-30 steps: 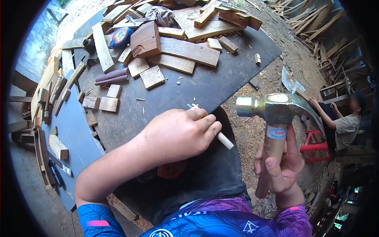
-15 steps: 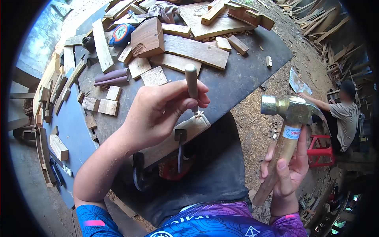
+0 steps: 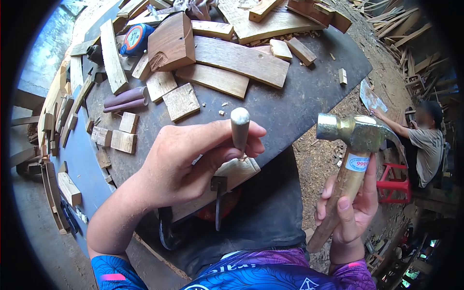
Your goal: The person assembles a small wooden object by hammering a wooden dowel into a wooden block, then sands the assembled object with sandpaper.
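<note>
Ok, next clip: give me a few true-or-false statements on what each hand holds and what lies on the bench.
1. The left hand grips a chisel stood upright on a wood piece. True.
2. The right hand holds a saw. False: it holds a hammer by its wooden handle.
3. The hammer head rests on the chisel top. False: it is off to the side, apart from it.
4. A tape measure lies among wood offcuts on the bench. True.
5. Another person is at the right edge. True.
</note>
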